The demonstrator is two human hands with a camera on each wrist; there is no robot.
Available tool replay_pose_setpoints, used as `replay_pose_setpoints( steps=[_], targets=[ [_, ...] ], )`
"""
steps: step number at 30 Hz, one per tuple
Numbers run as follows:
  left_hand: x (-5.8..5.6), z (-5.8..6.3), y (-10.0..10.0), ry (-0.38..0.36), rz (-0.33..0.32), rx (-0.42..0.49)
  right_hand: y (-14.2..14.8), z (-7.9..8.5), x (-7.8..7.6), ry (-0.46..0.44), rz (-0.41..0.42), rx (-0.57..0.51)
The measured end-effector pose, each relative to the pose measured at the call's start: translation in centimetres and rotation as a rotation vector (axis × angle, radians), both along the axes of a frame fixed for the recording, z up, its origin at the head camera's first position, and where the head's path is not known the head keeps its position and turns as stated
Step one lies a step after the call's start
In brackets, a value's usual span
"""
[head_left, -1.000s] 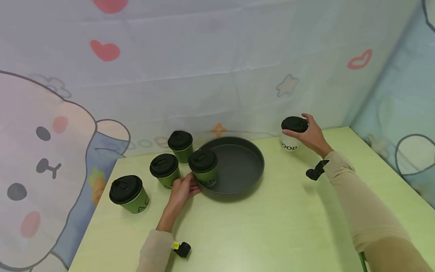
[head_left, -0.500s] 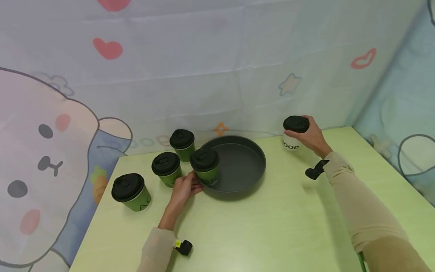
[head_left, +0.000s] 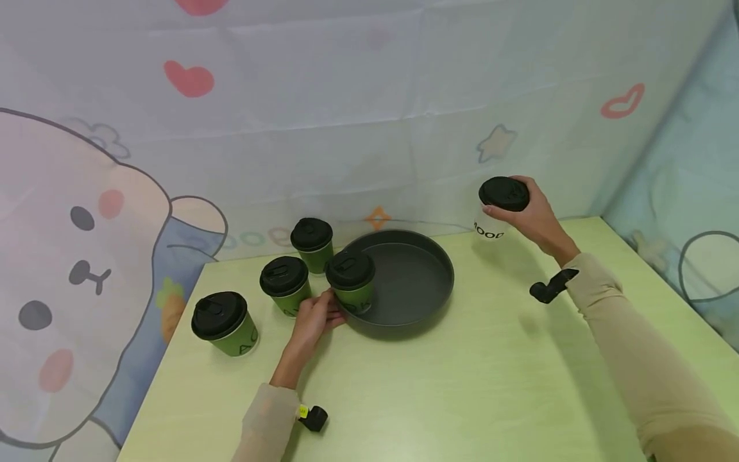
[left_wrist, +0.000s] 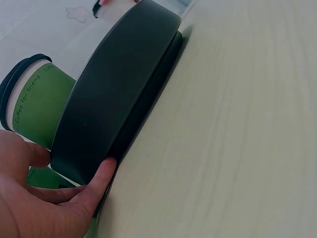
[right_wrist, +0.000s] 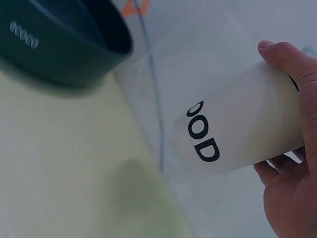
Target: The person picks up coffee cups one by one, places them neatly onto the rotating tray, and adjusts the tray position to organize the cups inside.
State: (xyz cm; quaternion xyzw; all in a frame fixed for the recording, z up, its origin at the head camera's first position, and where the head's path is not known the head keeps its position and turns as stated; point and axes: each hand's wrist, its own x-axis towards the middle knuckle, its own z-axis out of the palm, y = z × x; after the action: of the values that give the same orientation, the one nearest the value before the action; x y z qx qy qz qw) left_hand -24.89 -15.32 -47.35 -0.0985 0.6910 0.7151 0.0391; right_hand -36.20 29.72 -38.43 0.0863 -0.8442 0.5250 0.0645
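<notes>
My right hand (head_left: 539, 218) grips a white paper coffee cup (head_left: 489, 224) with a black lid (head_left: 504, 193), raised above the table at the back right. Dark letters show on its side in the right wrist view, with thumb and fingers on opposite sides of the cup (right_wrist: 237, 124). At the near left edge of a dark round pan (head_left: 410, 282), my left hand (head_left: 312, 321) pinches the rim and underside. In the left wrist view the thumb is by the rim and a finger lies low on the pan's wall (left_wrist: 114, 94). A green lidded coffee cup (head_left: 353, 296) stands inside the pan.
Left of the pan stand three more green cups with black lids: one at the back (head_left: 315, 256), one beside my left hand (head_left: 288, 300), one farther left (head_left: 233, 337). A printed cloth backdrop (head_left: 346, 128) borders the table's (head_left: 439, 398) back edge.
My right hand has lifted the white cup off the table, tilting it slightly. The left hand stays at the pan's edge, and the head view has shifted a little.
</notes>
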Motion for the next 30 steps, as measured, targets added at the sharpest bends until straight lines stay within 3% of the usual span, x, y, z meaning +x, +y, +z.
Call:
replay_pose_setpoints(
  steps=[7, 12, 20, 30],
  targets=[
    [0.1, 0.2, 0.0, 0.008, 0.006, -0.009, -1.9, 3.3, 1.0, -0.001, 0.092, -0.044],
    [-0.1, 0.2, 0.2, -0.004, 0.009, -0.005, -4.2, 4.4, 2.3, 0.013, 0.161, -0.094],
    [-0.1, 0.1, 0.5, -0.006, 0.004, -0.012, -8.3, 3.9, 4.8, -0.002, 0.345, -0.152],
    [-0.1, 0.3, 0.7, 0.013, 0.002, -0.004, -11.6, 1.9, 6.6, -0.049, 0.477, -0.117]
  ],
)
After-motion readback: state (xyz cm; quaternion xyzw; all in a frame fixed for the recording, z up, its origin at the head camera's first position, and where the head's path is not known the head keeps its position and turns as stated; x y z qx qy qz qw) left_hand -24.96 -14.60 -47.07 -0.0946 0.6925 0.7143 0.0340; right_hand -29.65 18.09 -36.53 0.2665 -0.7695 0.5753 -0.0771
